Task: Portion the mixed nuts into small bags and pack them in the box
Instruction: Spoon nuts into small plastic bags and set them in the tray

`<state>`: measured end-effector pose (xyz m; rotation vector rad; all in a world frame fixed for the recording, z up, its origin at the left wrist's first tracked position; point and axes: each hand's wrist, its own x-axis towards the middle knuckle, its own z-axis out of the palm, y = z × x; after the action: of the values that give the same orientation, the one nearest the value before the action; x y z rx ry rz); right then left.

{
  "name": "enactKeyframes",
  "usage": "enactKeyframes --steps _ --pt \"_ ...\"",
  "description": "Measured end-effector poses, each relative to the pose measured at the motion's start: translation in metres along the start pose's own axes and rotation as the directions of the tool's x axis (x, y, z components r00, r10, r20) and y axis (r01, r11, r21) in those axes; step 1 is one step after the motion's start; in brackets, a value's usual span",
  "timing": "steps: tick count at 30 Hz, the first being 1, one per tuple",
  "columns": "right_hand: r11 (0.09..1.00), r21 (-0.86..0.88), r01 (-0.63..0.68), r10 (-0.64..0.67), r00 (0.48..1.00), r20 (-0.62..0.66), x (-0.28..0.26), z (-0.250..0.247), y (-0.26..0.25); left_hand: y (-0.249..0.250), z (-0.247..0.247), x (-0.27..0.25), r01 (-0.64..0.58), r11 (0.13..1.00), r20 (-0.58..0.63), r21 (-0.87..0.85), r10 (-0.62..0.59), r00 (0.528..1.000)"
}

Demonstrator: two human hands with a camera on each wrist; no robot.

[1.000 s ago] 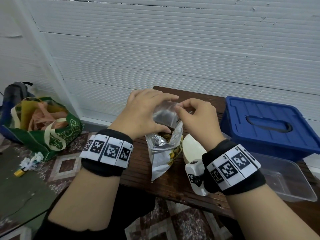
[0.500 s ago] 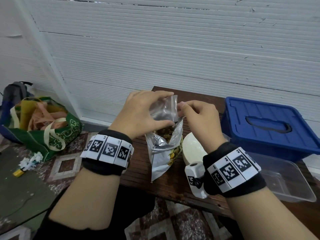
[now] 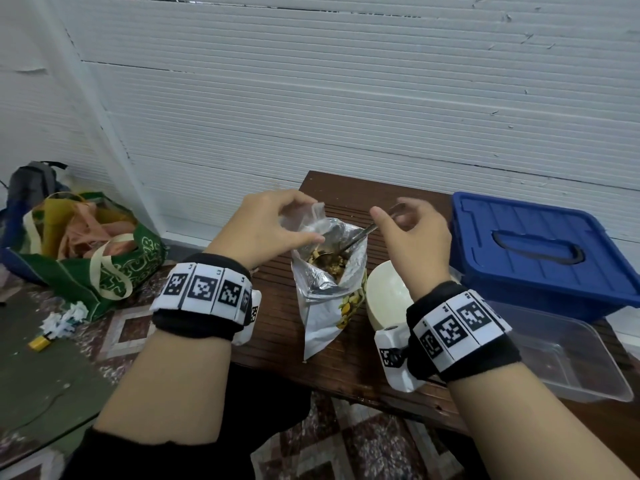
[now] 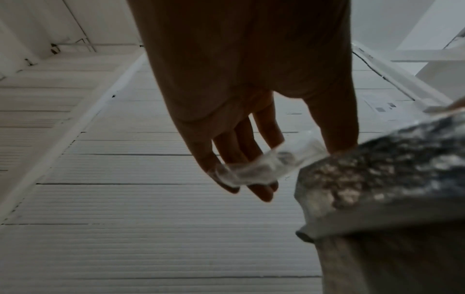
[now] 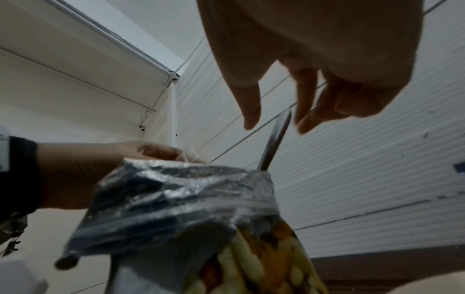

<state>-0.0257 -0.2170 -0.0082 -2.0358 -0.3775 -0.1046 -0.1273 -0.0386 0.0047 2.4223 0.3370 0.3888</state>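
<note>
Now: hands over nut pouch point(image 3: 330, 271), spoon point(image 3: 349, 242) in it.
L hand point(image 3: 266, 230) pinches small clear bag point(image 3: 308, 221) at pouch mouth; R hand point(image 3: 410, 233) fingers loose, just above spoon handle, not gripping.

Foil nut pouch point(image 3: 327, 292) upright, open; spoon point(image 3: 349, 242) inside; clear small bag point(image 3: 304, 221) above.

Dark slatted wooden table point(image 3: 349, 348) beside a white wall.
On it stand a foil nut pouch point(image 3: 329, 292), white bowl point(image 3: 386, 296), blue lidded box point(image 3: 540, 251) and clear tray point(image 3: 568, 358).
</note>
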Motion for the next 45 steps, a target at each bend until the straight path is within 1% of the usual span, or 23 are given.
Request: enactKeyframes --steps 1,3,5,8,10,12,15,17,19,21,23,29,32,36,40,43,45 --pt "0.999 0.003 0.038 -0.038 0.998 0.057 0.000 0.001 0.002 -0.002 0.003 0.000 0.022 1.000 0.039 -0.003 -0.022 0.999" --pt "0.989 0.012 0.146 -0.146 0.982 0.117 -0.001 0.002 0.003 -0.004 0.007 0.002 0.039 0.999 0.075 -0.001 -0.039 0.996" --pt "0.970 0.036 0.242 -0.245 0.960 0.136 -0.004 0.003 0.002 -0.004 0.008 0.002 0.040 0.999 0.087 -0.006 -0.039 0.995" --pt "0.938 0.070 0.340 -0.347 0.921 0.176 -0.007 0.003 -0.002 -0.005 0.007 0.002 0.040 0.999 0.086 -0.033 -0.037 0.996" --pt "0.921 0.053 0.385 -0.387 0.896 0.219 -0.007 0.003 -0.003 -0.005 0.006 0.001 0.045 0.998 0.088 -0.045 -0.041 0.995" --pt "0.903 0.050 0.426 -0.426 0.879 0.215 -0.006 0.001 -0.005 -0.005 0.005 0.000 0.049 0.997 0.088 -0.060 -0.044 0.995" --pt "0.888 0.076 0.454 -0.460 0.880 0.115 -0.003 -0.002 -0.005 -0.005 0.001 -0.001 0.063 0.995 0.089 -0.077 -0.056 0.994" --pt "0.873 0.082 0.480 -0.485 0.872 0.065 -0.002 -0.003 -0.005 -0.004 -0.001 -0.002 0.075 0.993 0.104 -0.089 -0.066 0.992" --pt "0.849 0.038 0.527 -0.528 0.844 0.094 -0.004 -0.001 -0.005 -0.003 -0.001 -0.003 0.076 0.993 0.110 -0.094 -0.065 0.992" --pt "0.832 -0.007 0.554 -0.545 0.820 0.177 -0.008 0.004 -0.003 -0.002 -0.001 -0.003 0.074 0.993 0.105 -0.090 -0.064 0.992" --pt "0.847 -0.002 0.531 -0.517 0.827 0.220 -0.011 0.009 -0.001 -0.002 0.000 -0.003 0.073 0.994 0.100 -0.076 -0.065 0.993" --pt "0.938 0.136 0.320 -0.342 0.919 0.195 -0.010 0.007 0.001 -0.002 0.002 -0.003 0.063 0.997 0.091 -0.048 -0.058 0.994" --pt "0.951 0.191 0.241 -0.279 0.937 0.208 -0.013 0.005 -0.001 -0.002 0.003 -0.002 0.058 0.997 0.082 -0.046 -0.054 0.995" --pt "0.960 0.264 0.099 -0.152 0.970 0.190 -0.014 0.009 0.001 -0.002 0.004 -0.002 0.047 0.998 0.084 -0.027 -0.045 0.995" --pt "0.946 0.322 -0.026 -0.004 0.996 0.093 -0.013 0.008 0.003 -0.001 0.003 -0.003 0.055 0.998 0.073 -0.031 -0.053 0.996" --pt "0.919 0.378 -0.110 0.108 0.994 0.027 -0.007 0.001 0.001 0.000 -0.001 -0.004 0.058 0.997 0.040 -0.040 -0.057 0.998" --pt "0.906 0.399 -0.142 0.157 0.988 -0.005 -0.001 -0.005 0.001 0.001 -0.005 -0.005 0.062 0.997 0.020 -0.049 -0.062 0.998"
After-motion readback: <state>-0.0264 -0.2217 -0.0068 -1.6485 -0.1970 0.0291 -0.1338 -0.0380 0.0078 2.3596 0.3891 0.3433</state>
